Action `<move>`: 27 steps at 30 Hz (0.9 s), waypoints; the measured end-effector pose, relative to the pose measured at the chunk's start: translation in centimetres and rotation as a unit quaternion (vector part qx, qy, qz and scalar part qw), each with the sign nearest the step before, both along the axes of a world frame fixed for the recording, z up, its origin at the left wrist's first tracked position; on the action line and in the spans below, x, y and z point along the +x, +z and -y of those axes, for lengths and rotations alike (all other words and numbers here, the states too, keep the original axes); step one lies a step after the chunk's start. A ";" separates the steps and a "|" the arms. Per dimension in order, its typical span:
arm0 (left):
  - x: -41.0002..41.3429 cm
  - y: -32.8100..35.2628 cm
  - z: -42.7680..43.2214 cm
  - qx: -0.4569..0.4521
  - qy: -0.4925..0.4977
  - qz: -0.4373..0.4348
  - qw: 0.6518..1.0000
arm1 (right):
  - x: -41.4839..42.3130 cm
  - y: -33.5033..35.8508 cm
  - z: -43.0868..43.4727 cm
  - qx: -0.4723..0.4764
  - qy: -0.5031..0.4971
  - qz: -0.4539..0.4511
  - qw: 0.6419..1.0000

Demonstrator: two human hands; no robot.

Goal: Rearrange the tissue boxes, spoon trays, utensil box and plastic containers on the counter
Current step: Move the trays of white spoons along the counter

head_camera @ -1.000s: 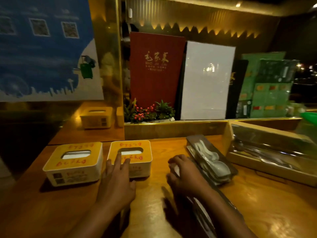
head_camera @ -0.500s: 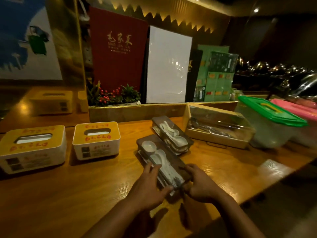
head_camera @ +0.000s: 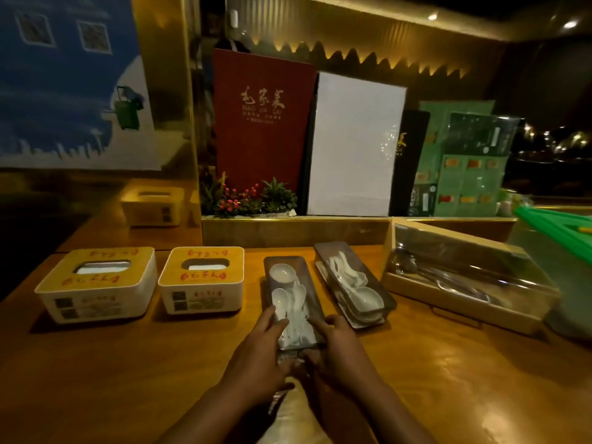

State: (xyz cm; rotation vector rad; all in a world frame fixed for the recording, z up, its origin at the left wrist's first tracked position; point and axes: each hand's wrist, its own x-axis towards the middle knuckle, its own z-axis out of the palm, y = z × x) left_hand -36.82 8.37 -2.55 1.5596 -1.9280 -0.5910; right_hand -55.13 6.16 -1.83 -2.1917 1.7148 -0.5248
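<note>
In the lower centre of the frame, the left hand (head_camera: 261, 350) and right hand (head_camera: 336, 344) hold the near end of 1 spoon tray (head_camera: 290, 277), fingers closed on its 2 sides.

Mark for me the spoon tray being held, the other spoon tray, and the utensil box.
held spoon tray (head_camera: 288, 267), head view, bare far end
other spoon tray (head_camera: 326, 251), head view, far left corner
utensil box (head_camera: 461, 302), head view, front wooden wall
</note>
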 end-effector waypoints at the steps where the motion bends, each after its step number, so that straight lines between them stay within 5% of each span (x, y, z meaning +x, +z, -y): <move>1: -0.3 -0.2 0.6 0.003 0.019 0.009 1.000 | 0.0 -0.2 1.1 0.000 0.011 0.006 1.000; 15: -4.0 1.0 5.8 0.018 0.181 0.060 0.982 | -5.2 0.6 10.1 -0.004 0.218 -0.010 0.976; 20: -6.3 2.0 6.2 0.014 0.206 0.137 0.969 | -12.2 2.3 11.3 -0.056 0.150 -0.051 0.986; 27: -11.5 2.3 7.4 -0.005 0.134 0.203 0.970 | -15.9 0.7 11.2 0.054 0.087 -0.047 0.994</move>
